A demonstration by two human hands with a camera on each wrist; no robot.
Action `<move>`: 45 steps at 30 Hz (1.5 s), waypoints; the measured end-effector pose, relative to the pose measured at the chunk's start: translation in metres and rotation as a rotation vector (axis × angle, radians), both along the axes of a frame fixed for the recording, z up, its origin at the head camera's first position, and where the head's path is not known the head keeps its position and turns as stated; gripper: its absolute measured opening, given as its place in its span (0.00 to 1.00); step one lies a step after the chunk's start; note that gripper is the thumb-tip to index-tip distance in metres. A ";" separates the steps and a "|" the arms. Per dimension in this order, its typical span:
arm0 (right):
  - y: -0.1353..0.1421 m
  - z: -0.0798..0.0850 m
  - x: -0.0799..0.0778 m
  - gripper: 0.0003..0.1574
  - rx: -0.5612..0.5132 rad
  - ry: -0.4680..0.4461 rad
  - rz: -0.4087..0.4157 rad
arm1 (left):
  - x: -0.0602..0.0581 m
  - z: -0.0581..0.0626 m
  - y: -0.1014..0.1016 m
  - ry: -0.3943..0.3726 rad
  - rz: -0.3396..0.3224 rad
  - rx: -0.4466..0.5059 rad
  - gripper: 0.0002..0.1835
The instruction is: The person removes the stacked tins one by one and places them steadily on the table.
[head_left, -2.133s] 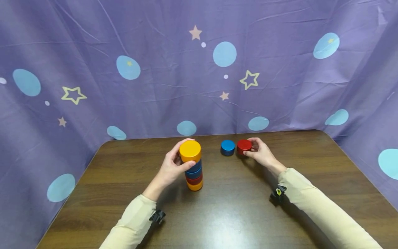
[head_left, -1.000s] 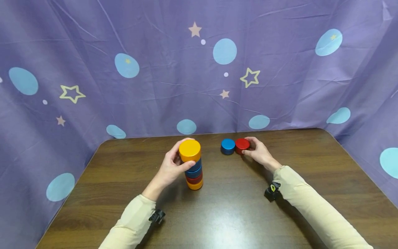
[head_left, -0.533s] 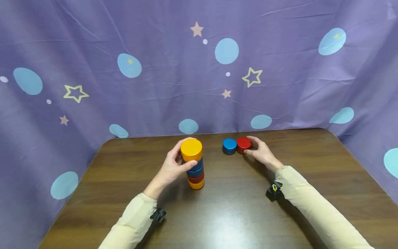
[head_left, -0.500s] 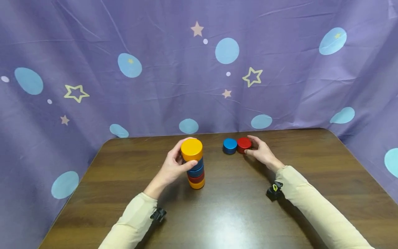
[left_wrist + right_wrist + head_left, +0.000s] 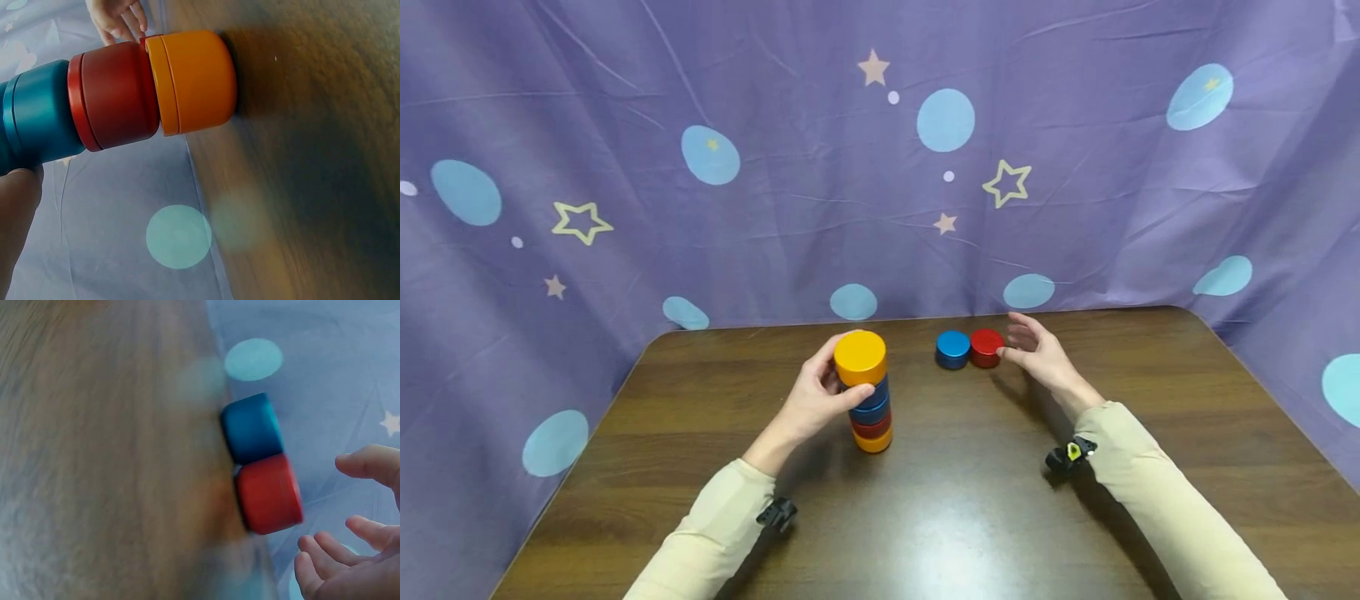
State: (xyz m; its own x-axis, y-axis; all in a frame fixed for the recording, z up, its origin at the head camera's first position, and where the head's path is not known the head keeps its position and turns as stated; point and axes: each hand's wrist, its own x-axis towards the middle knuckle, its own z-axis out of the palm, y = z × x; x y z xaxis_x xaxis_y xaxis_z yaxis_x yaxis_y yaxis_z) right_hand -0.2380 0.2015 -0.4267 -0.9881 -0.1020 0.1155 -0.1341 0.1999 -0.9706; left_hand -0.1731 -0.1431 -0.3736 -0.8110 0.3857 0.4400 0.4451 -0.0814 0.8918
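My left hand [image 5: 811,400] grips the upper part of an upright stack of small round lidded tins. The top tin [image 5: 861,357] is yellow-orange, with blue below it, then a red tin [image 5: 119,94] and an orange tin [image 5: 201,82] standing on the table. Part of the upper stack is hidden by the hand. To the right, a blue tin [image 5: 952,348] and a loose red tin [image 5: 987,347] sit side by side, touching. Beside the red one, my right hand [image 5: 1042,354] holds nothing; its fingers are spread and apart from the tin in the right wrist view.
The wooden table [image 5: 970,483] runs back to a purple curtain [image 5: 775,167] with stars and blue spots. The two loose tins stand near the table's far edge. Each sleeve carries a small black wrist camera [image 5: 777,514].
My right hand has let go of the red tin and drawn back to the right with its fingers spread. Earlier it slid that tin left against the blue one. The left hand stays put.
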 end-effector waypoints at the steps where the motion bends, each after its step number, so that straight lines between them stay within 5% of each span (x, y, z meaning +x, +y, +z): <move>1: -0.001 0.002 0.001 0.43 -0.016 0.007 -0.008 | 0.000 0.000 -0.001 -0.003 0.003 0.001 0.38; 10: -0.008 0.015 0.012 0.37 -0.129 0.041 -0.056 | -0.001 0.000 -0.003 -0.015 -0.003 0.003 0.41; 17: -0.019 0.024 0.020 0.36 -0.223 0.084 0.029 | 0.002 -0.002 -0.006 -0.083 0.003 -0.017 0.42; 24: -0.027 0.036 0.028 0.33 -0.169 0.202 0.117 | 0.004 -0.007 -0.008 -0.121 0.004 -0.013 0.42; 45: -0.083 0.073 0.064 0.30 -0.160 0.265 0.282 | 0.005 -0.006 -0.005 -0.118 0.017 0.009 0.38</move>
